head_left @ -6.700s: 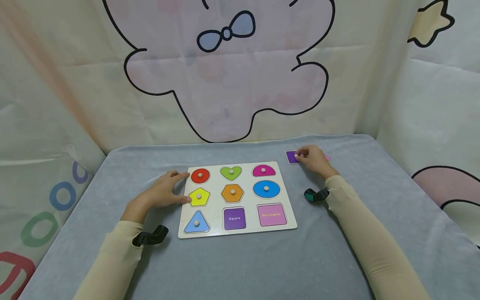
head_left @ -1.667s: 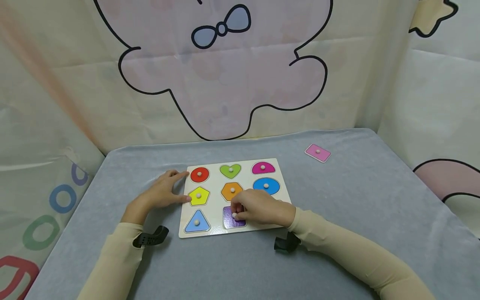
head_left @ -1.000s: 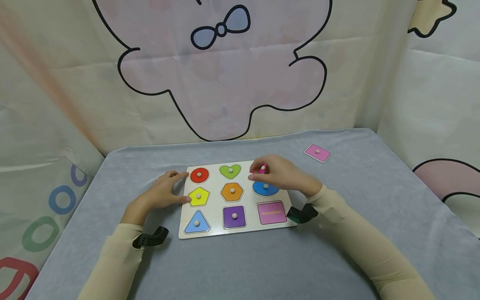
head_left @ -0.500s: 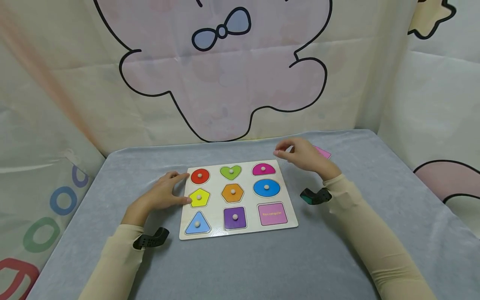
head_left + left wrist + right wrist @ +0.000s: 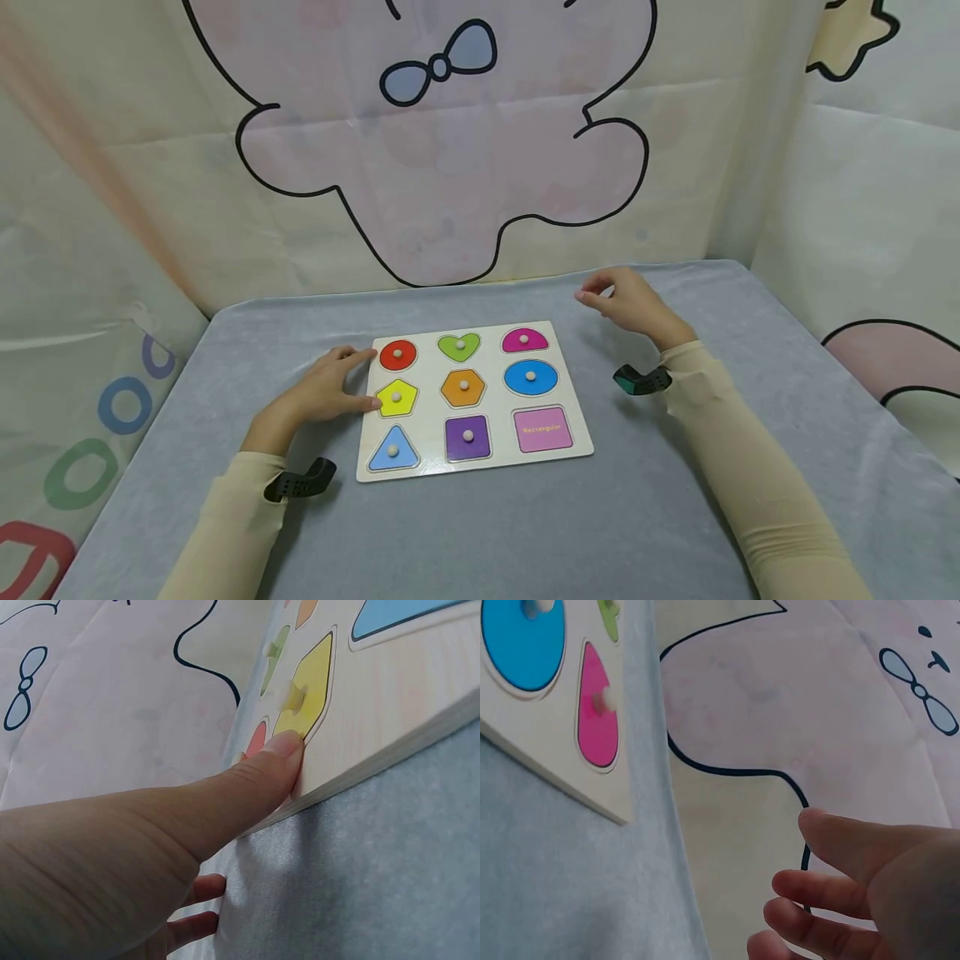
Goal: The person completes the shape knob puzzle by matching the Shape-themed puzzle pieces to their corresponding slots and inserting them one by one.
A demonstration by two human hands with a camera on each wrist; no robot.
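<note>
A white shape puzzle board [image 5: 431, 421] lies flat on the table, bearing knobbed pieces. My left hand [image 5: 318, 392] rests at its left edge. The left thumb presses the board beside the yellow pentagon [image 5: 311, 686], and the index fingertip touches the edge near the red circle [image 5: 397, 355]. Over the back right of the table hovers my right hand [image 5: 633, 304], thumb and fingers apart, holding nothing. The pink rectangle piece seen there earlier is hidden, apparently behind this hand. A knobless pink recess [image 5: 543, 429] at the board's front right reads "Rectangular".
The purple square [image 5: 467, 437], blue triangle [image 5: 393, 450], blue oval [image 5: 531, 377], orange hexagon [image 5: 462, 388], green heart [image 5: 458, 347] and magenta half circle [image 5: 525, 340] sit in the board. A grey cloth [image 5: 480, 533] covers the table; a printed curtain [image 5: 442, 183] hangs behind.
My right hand set the purple square into its recess, let go and moved back right, over where the pink rectangle piece lay. My left hand has stayed at the board's edge.
</note>
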